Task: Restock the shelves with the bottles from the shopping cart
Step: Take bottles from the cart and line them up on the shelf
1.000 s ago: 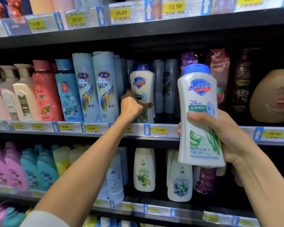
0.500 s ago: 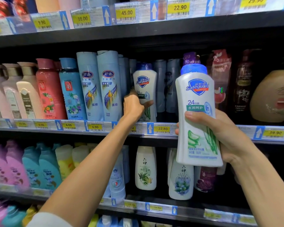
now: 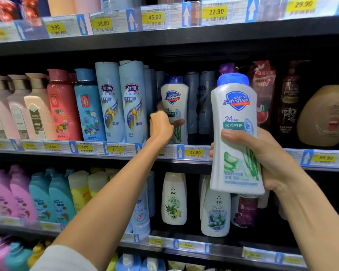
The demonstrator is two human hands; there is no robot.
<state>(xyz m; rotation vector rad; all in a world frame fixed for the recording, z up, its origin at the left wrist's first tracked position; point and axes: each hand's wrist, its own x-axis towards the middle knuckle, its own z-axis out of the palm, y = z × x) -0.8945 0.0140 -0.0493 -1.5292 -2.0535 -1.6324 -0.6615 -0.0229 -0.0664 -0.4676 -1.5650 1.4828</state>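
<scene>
While the right hand (image 3: 270, 159) grips a white plastic Safeguard bottle with blue cap (image 3: 235, 133) upright before the shelf, the left hand (image 3: 161, 128) holds a second such bottle (image 3: 174, 102) standing on the middle shelf (image 3: 243, 163).

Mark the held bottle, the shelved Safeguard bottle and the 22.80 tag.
held bottle (image 3: 235, 118), head view, front label.
shelved Safeguard bottle (image 3: 173, 96), head view, logo.
22.80 tag (image 3: 195, 152), head view, yellow price patch.
</scene>
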